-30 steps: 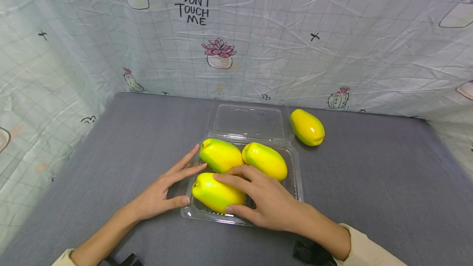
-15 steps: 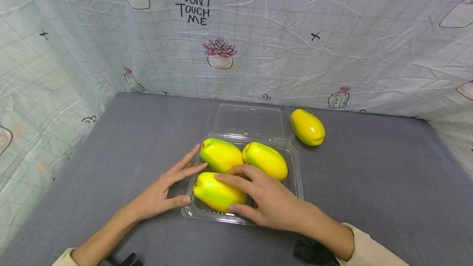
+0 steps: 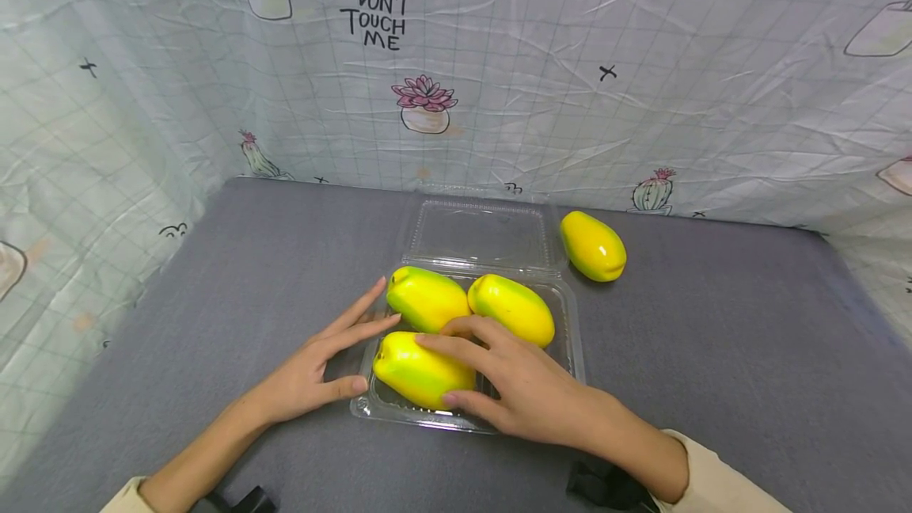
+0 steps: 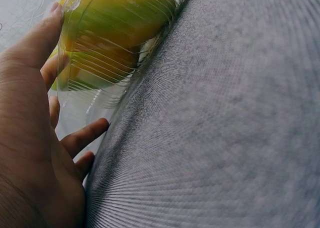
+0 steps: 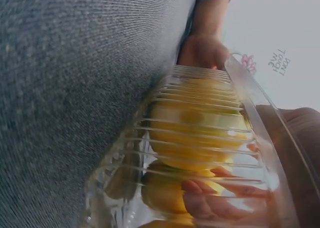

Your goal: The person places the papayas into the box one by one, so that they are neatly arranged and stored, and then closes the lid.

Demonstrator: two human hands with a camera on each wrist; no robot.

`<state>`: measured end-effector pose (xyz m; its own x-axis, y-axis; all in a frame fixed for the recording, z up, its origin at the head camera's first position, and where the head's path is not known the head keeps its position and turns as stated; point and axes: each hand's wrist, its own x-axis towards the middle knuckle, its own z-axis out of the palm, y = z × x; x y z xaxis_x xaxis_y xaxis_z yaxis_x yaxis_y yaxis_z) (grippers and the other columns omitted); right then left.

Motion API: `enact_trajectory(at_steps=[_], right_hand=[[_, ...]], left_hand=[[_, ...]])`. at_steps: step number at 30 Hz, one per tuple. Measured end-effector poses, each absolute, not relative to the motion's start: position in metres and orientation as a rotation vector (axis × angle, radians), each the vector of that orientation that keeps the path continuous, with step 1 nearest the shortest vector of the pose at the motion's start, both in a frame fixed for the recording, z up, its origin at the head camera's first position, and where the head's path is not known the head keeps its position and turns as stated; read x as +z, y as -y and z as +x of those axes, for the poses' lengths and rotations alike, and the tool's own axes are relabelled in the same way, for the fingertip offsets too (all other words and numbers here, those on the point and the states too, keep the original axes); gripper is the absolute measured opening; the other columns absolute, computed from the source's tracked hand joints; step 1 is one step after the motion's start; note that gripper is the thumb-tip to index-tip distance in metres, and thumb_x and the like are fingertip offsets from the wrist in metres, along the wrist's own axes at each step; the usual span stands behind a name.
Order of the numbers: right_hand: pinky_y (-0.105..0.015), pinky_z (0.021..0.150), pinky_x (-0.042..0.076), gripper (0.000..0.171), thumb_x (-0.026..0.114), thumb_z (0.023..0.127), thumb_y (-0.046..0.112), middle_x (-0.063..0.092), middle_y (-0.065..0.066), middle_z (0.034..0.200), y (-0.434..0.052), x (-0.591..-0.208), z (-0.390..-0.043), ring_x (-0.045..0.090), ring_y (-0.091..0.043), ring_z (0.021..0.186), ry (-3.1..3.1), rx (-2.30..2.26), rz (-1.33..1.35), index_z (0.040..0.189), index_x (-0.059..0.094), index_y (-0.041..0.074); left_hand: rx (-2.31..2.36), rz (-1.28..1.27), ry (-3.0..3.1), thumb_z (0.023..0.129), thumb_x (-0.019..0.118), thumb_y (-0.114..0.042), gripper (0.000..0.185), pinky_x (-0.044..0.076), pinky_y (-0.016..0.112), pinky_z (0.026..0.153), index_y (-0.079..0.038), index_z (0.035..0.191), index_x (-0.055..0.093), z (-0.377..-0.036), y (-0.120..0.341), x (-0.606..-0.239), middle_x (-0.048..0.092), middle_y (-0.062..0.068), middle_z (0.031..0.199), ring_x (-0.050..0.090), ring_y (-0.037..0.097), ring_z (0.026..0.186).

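A clear plastic clamshell box lies on the grey cloth, holding three yellow-green papayas. My right hand reaches over the rim and grips the front papaya between thumb and fingers. Behind it, the back-left papaya and back-right papaya sit side by side. My left hand has its fingers spread along the box's left side, thumb at the front-left corner. Through the ribbed wall in the right wrist view, my right fingertips show beside the fruit.
The box's lid is folded back flat behind it. A fourth papaya lies on the grey cloth right of the lid. A patterned curtain hangs along the back and sides.
The front papaya has shifted slightly to the right in the box, and my right hand with it. My left hand stays at the box's left side.
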<state>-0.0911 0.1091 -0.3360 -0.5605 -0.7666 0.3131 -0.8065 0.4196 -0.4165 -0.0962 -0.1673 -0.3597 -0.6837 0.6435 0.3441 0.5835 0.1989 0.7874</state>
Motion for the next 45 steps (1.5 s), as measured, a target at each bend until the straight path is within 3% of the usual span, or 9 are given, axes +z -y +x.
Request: enact_trajectory(at_steps=[3,21,25,32,40,45], right_hand=[[-0.023,0.082,0.04,0.06,0.062,0.083,0.034,0.039,0.007,0.125,-0.11,-0.333,-0.091,0.041,-0.005,0.104,2.566,0.848,1.427,0.136,0.035,0.026],[-0.025,0.09,0.038,0.056,0.061,0.085,0.025,0.038,0.004,0.129,-0.123,-0.312,-0.093,0.04,-0.009,0.113,2.465,0.965,1.359,0.135,0.038,0.016],[-0.025,0.087,0.04,0.055,0.062,0.084,0.021,0.04,0.0,0.129,-0.127,-0.304,-0.096,0.042,-0.013,0.113,2.402,0.994,1.341,0.133,0.039,0.012],[-0.028,0.079,0.046,0.055,0.064,0.082,0.018,0.041,-0.003,0.128,-0.139,-0.297,-0.105,0.048,-0.017,0.104,2.352,1.049,1.278,0.132,0.04,0.011],[-0.022,0.076,0.043,0.058,0.068,0.077,0.011,0.048,-0.005,0.123,-0.153,-0.295,-0.121,0.051,-0.013,0.091,2.294,0.984,1.164,0.13,0.044,0.008],[-0.027,0.076,0.045,0.063,0.069,0.073,0.003,0.048,-0.005,0.122,-0.159,-0.286,-0.124,0.049,-0.014,0.097,2.301,0.987,1.128,0.13,0.043,0.005]], left_hand=[[1.529,1.223,-2.372,0.084,0.059,-0.019,0.056,0.016,0.067,0.091,-0.004,0.134,0.038,-0.097,0.167,-0.359,0.006,0.02,0.146,0.01,0.039,0.131],[1.516,1.199,-2.39,0.085,0.058,-0.024,0.055,0.017,0.067,0.091,-0.005,0.134,0.039,-0.096,0.167,-0.359,0.007,0.018,0.147,0.013,0.037,0.131],[1.518,1.206,-2.388,0.085,0.059,-0.022,0.056,0.018,0.066,0.091,-0.005,0.134,0.039,-0.096,0.167,-0.359,0.007,0.018,0.147,0.018,0.038,0.129],[1.513,1.252,-2.4,0.083,0.061,-0.02,0.057,0.021,0.065,0.09,-0.003,0.133,0.039,-0.098,0.167,-0.361,0.006,0.02,0.146,0.037,0.027,0.123],[1.517,1.254,-2.4,0.082,0.061,-0.017,0.057,0.022,0.064,0.09,-0.003,0.133,0.039,-0.097,0.167,-0.359,0.007,0.02,0.146,0.037,0.029,0.122],[1.518,1.253,-2.396,0.082,0.061,-0.016,0.057,0.023,0.064,0.09,-0.002,0.133,0.039,-0.097,0.166,-0.357,0.007,0.021,0.146,0.038,0.029,0.122]])
